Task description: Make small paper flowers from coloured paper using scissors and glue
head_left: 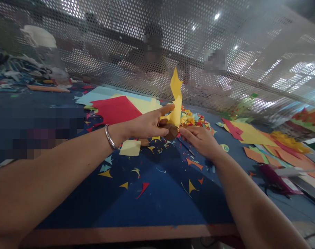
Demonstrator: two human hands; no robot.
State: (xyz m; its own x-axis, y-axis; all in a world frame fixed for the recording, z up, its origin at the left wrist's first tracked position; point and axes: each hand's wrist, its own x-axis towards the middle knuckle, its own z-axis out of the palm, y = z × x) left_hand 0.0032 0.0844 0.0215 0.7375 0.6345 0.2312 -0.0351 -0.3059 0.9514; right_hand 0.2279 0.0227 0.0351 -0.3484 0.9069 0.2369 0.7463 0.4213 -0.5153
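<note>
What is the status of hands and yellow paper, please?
Left hand holding yellow paper. Right hand at its lower end. Colored scraps scattered on table below.

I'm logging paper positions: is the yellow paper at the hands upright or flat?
Upright: the yellow paper rises between the left hand and right hand, its pointed tip above both.
</note>
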